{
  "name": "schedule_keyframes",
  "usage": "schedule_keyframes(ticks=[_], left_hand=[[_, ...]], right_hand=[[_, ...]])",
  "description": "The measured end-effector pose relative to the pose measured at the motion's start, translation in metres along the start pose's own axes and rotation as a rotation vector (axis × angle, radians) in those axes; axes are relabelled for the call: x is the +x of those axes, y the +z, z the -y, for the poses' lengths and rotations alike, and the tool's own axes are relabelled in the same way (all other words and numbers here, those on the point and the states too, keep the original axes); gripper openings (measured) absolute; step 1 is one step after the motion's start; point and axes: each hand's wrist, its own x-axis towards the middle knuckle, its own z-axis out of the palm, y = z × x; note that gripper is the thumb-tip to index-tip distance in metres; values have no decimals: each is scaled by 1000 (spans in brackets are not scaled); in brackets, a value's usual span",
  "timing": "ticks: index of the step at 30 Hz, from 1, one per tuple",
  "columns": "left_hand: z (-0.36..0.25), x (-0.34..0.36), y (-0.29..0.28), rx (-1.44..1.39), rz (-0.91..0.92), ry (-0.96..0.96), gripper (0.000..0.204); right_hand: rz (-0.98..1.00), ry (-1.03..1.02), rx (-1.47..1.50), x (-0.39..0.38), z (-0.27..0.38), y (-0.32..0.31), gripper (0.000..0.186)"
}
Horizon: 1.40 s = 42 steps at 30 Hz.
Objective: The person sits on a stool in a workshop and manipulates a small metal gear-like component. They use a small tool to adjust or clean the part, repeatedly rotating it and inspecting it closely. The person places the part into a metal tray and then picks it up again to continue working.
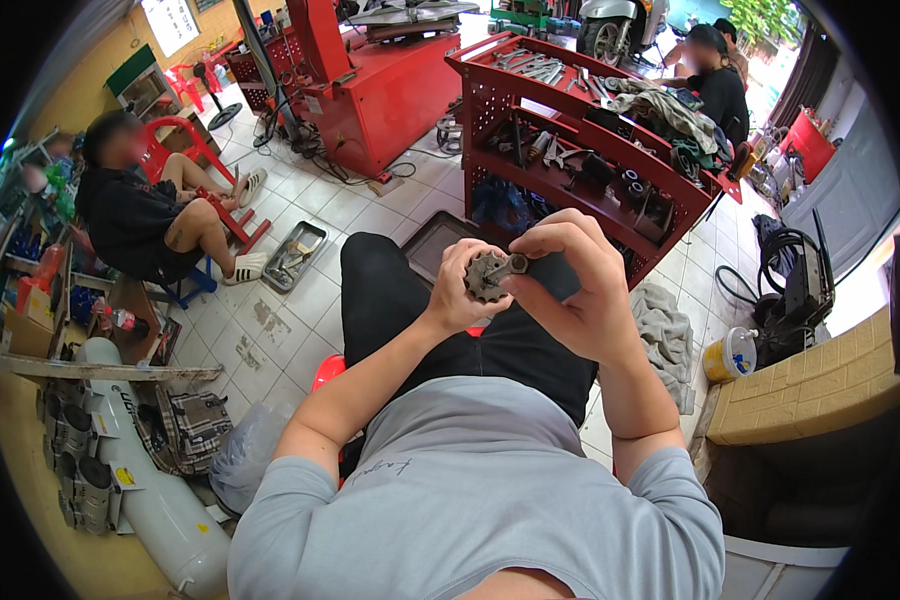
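Above my lap, my left hand (pixel 452 298) is closed around a round grey metal part with a toothed rim (pixel 478 288), its open face turned up. My right hand (pixel 582 290) pinches a short metal bolt (pixel 517 264) between thumb and fingertips. The bolt has a hexagonal head, and its shank slants toward the middle of the toothed part. Whether it is threaded into that part or only rests in it, I cannot tell. The two hands almost touch.
A red tool cart (pixel 580 178) with wrenches and rags stands ahead. Metal trays lie on the tiles, one (pixel 296 256) near a seated person (pixel 135 195) at left. Another person (pixel 720 90) sits far right. A grey cloth (pixel 660 335) and yellow-white bucket (pixel 728 358) are right.
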Motion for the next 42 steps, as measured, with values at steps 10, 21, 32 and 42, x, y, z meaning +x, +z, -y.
schedule_keyframes(ticks=[10, 21, 32, 42], left_hand=[[0, 2, -4, 115, 22, 125, 54], [-2, 1, -1, -12, 0, 9, 55], [3, 0, -1, 41, 5, 51, 56], [-13, 3, -4, 17, -3, 90, 50]], right_hand=[[26, -57, -67, 0, -6, -3, 40], [13, -78, -63, 2, -2, -3, 38], [17, -45, -43, 2, -2, -2, 40], [-11, -51, -70, 2, -4, 0, 31]])
